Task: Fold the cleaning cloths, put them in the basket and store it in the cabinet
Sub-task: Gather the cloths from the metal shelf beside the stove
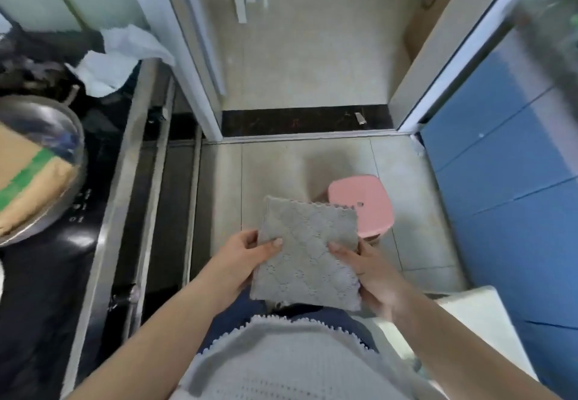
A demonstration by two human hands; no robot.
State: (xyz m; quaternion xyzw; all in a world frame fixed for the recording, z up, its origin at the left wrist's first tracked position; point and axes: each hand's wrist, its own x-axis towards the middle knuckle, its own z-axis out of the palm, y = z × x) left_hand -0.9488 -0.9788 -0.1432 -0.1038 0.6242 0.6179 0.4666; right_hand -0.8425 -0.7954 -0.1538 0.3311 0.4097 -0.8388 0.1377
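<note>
A pink stool (362, 205) stands on the floor (281, 168) just beyond your hands; blue cabinet doors (506, 180) run along your right. Your left hand (247, 252) and right hand (369, 271) pinch the folded grey cloth (308, 252) by its side edges above your lap: square, quilted, scalloped edges.
</note>
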